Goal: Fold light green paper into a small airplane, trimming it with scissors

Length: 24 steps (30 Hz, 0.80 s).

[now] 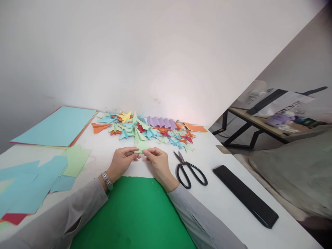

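Note:
A small piece of light green paper (142, 148) is held between my two hands, just in front of a pile of folded paper shapes (138, 133). My left hand (122, 162), with a metal watch on the wrist, pinches the paper's left end. The right end is between the thumb and fingers of my right hand (158, 163). Below both hands lies a green sheet (132, 214). Black-handled scissors (185, 167) rest with blades apart, right of my right hand.
Large light blue sheets (57, 124) are stacked at the back left. Loose blue and green cut papers (44, 183) spread at the left. A long black object (245, 195) lies on the right. Beyond the table edge stands a wooden desk with black legs (259, 122).

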{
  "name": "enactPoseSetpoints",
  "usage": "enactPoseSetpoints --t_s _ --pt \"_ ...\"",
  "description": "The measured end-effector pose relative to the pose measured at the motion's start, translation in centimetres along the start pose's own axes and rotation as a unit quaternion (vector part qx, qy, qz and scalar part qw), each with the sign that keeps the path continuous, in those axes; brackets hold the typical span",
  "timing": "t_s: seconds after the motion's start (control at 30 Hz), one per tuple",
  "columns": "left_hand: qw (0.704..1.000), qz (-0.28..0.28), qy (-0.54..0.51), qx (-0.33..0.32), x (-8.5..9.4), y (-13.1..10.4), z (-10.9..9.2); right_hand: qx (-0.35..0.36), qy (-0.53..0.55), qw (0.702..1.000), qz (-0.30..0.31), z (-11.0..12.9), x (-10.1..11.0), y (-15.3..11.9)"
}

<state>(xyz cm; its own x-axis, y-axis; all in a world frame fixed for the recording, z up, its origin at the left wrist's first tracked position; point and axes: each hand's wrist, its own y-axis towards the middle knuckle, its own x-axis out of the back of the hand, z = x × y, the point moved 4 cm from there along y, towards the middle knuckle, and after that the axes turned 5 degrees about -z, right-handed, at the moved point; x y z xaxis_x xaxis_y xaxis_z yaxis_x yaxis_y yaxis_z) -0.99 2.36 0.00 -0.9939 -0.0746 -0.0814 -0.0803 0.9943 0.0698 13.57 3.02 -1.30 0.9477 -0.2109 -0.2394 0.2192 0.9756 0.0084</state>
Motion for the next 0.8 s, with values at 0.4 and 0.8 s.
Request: enactPoseSetpoints --t_s 0.4,0.8 --pt "1.000 0.001 0.025 0.008 -0.17 -0.13 -0.02 -0.023 0.045 0.999 0.003 -0.34 0.19 0.09" --pt "0.999 -0.005 0.023 0.021 -0.26 -0.24 0.01 -0.011 0.021 1.000 0.001 -0.39 0.18 0.06"
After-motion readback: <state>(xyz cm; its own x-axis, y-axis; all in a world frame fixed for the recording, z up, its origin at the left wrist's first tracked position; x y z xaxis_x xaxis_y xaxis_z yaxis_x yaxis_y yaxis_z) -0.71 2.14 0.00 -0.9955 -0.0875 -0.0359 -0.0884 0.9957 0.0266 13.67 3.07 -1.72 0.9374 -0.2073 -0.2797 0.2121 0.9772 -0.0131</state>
